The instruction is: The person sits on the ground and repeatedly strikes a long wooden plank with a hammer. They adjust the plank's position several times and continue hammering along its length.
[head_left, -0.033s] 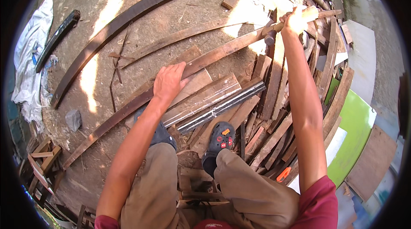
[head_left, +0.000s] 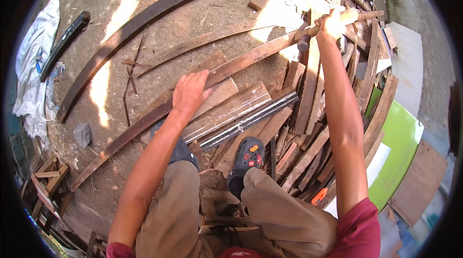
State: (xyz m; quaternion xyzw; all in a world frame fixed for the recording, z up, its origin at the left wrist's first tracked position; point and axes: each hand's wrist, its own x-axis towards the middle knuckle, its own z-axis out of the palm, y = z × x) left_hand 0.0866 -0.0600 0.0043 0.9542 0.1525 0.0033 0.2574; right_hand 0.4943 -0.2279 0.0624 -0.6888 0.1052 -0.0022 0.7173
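Note:
A long, narrow wooden plank [head_left: 255,55] runs from the lower left to the upper right across the view. My left hand [head_left: 190,93] is closed over its middle, fingers over the far edge. At the plank's far right end, my right hand [head_left: 332,24] grips a hammer by its thick, pale wooden handle [head_left: 349,15]. The dark hammer head [head_left: 303,44] hangs at the plank's near edge; whether it touches the wood I cannot tell. Under the plank, beside my feet, lie shorter boards [head_left: 231,111], one with black and white painted stripes [head_left: 251,119].
A heap of scrap wood [head_left: 308,161] fills the right side, with an orange-handled tool [head_left: 319,196] on it. Beyond lies a green panel [head_left: 398,149]. A dark curved beam [head_left: 159,14], a grey stone block [head_left: 82,135] and a white sack [head_left: 36,65] lie left.

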